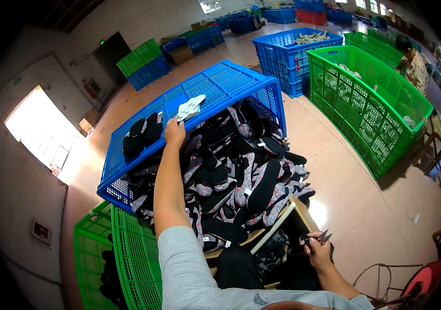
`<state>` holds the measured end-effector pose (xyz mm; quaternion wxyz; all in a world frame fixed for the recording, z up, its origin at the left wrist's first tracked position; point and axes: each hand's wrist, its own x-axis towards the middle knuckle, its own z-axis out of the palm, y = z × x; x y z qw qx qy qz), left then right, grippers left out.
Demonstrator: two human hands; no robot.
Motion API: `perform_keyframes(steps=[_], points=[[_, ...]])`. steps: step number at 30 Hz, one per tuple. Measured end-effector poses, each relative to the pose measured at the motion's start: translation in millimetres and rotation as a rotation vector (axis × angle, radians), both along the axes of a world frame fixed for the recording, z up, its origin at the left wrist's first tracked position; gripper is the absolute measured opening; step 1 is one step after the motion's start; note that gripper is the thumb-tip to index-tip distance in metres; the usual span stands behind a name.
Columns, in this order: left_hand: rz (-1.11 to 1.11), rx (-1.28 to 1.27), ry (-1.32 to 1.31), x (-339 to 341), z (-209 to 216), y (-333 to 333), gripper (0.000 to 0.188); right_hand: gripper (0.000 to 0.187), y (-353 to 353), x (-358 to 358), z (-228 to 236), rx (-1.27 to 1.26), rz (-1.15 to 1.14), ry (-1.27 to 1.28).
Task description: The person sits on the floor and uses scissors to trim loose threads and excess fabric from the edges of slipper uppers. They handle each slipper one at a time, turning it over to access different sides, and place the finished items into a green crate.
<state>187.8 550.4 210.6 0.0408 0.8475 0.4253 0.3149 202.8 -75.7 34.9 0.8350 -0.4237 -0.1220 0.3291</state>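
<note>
White, thin and limp-looking, the small bundle (192,107) lies on the upturned side of a blue crate (225,77), at the edge above the crate's mouth. My left hand (174,132) reaches up to its near end, fingertips right at it; whether they pinch it or merely touch it, I cannot tell. I judge it light and soft, perhaps folded cloth, and hardly fragile; a grip at the near end, thumb against fingers, should lift it, though any loose layers might slide apart.

My right hand (311,248) is curled round dark scissors (322,237), just beside the wooden frame (307,217). They look small and rigid, best kept by the handles, with the blades pointing out from my fingers as they do.

Floral slippers (264,188) with black soles fill the crate's mouth and spill toward me; they seem light, padded and bendy, easiest taken by the sole edge. Dark slippers (134,138) rest on the crate, left of the bundle.

My left arm hides part of the pile, my fingers cover most of the scissors' handles, and the dark stuff inside the frame is hard to make out.
</note>
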Motion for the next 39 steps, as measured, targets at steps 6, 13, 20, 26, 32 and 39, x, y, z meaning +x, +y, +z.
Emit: perform_keyframes(steps=[6,13,20,26,32,39], points=[[0.311,-0.218,-0.122,25.6,15.0,17.8,0.059,0.016,0.7,4.9,-5.9,-0.006,-0.052,-0.008],[0.446,-0.354,0.028,44.4,19.1,32.8,0.062,0.017,7.6,6.9,-6.0,-0.046,-0.052,-0.024],[0.45,-0.249,0.094,48.6,20.0,18.3,0.04,0.017,10.5,9.4,-7.0,-0.077,-0.072,-0.013],[0.476,-0.073,-0.07,48.9,12.6,-1.9,0.029,0.018,12.6,12.2,-4.7,-0.073,-0.08,-0.026],[0.319,-0.303,-0.422,32.3,-3.6,51.9,0.025,0.018,12.9,11.3,-6.2,-0.064,-0.083,-0.012],[0.151,-0.537,-0.851,27.5,-3.1,62.2,0.025,0.017,12.3,10.7,-5.8,-0.052,-0.079,-0.007]])
